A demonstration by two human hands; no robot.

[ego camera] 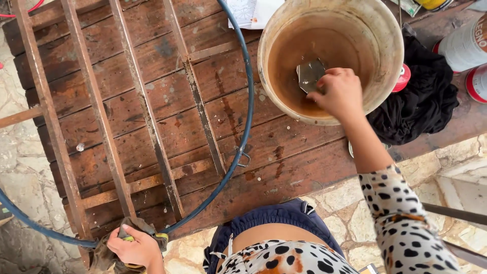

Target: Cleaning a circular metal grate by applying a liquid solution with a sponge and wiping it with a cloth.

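Scraper [310, 75] sits inside bucket [331, 58], blade in brown slurry: thin stiff metal, light, likely slick. Grip belongs at its handle end. Right hand [339, 94] has fingers curled closed on it at 5 o'clock. Left hand [134, 248] is clenched on dirty rag [109, 251] against rusty metal frame [101, 116], wooden table [284, 162] beneath.

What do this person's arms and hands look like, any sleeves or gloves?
Both hands are bare, with no gloves. The right hand has a bare forearm, then a loose cream sleeve with black and orange spots. The left hand shows no sleeve in view.
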